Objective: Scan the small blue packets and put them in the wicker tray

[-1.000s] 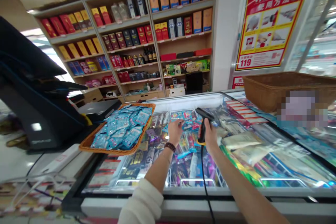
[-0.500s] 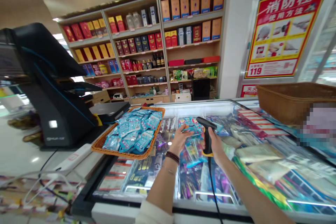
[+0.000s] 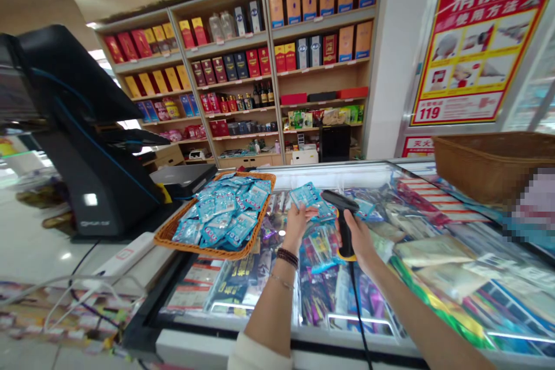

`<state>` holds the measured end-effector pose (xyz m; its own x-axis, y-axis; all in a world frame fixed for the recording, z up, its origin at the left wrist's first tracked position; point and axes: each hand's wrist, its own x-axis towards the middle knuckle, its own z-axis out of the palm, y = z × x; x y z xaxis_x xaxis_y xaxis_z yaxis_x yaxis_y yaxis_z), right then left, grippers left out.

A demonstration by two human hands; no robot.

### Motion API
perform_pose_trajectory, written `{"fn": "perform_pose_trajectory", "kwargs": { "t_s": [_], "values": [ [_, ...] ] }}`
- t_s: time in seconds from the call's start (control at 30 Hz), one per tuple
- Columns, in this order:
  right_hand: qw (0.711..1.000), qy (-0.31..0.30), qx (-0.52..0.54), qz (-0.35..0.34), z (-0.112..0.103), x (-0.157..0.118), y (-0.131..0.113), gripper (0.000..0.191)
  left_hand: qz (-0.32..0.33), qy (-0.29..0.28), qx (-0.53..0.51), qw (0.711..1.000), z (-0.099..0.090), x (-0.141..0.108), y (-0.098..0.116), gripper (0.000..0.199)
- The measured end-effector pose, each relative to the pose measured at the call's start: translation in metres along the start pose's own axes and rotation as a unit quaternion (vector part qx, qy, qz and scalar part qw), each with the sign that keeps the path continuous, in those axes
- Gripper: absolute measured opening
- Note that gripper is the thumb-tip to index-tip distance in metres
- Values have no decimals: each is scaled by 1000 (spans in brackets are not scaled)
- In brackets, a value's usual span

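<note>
My right hand (image 3: 359, 243) is wrapped round the grip of a black barcode scanner (image 3: 346, 230), its head pointing left and its cable hanging toward me. Just left of it, my left hand (image 3: 297, 224), with a beaded bracelet at the wrist, has its fingers closed at a blue snack packet (image 3: 307, 193). That packet shows its printed face, and more blue packaging lies behind the fingers. To the left, an orange wicker basket (image 3: 162, 237) is heaped with similar blue packets (image 3: 217, 208). Both hands are above a glass-topped freezer (image 3: 286, 324).
Many bagged goods (image 3: 437, 248) lie under the glass. A black checkout terminal (image 3: 104, 185) stands at the left, with a white power strip (image 3: 125, 254) and loose cables before it. A brown basket (image 3: 477, 165) sits at the right. Shelves of boxed goods (image 3: 243, 63) line the back.
In my left hand the blue packet has turned up, so more of its printed face shows near the scanner's head. The scanner stays in my right hand. The whole view has shifted slightly.
</note>
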<state>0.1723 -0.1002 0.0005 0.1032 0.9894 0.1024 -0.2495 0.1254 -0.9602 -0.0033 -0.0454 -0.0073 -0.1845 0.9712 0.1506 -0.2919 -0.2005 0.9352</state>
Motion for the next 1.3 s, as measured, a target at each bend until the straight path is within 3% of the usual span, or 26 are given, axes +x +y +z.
{"fn": "perform_pose_trajectory", "kwargs": {
  "t_s": [0.13, 0.33, 0.5, 0.87, 1.1, 1.3],
  "values": [
    [999, -44, -20, -13, -3, -9, -3, 85, -51, 6, -23, 998, 0, -3, 3, 49],
    [994, -99, -44, -2, 0, -25, -14, 74, -49, 4, -65, 997, -3, -3, 8, 59],
    [995, -91, -44, -6, 4, -27, -14, 71, -38, -12, -61, 997, -8, 1, 7, 49],
    [991, -114, -64, -15, 1, -29, -17, 73, -24, 23, -23, 999, -6, 5, 8, 37],
    [993, -105, -53, -5, 3, -30, -16, 74, -11, 12, -39, 999, -5, 1, 12, 53],
    [994, -104, -42, 12, -7, -16, -13, 82, -24, 35, -85, 995, -5, 3, 12, 33]
  ]
}}
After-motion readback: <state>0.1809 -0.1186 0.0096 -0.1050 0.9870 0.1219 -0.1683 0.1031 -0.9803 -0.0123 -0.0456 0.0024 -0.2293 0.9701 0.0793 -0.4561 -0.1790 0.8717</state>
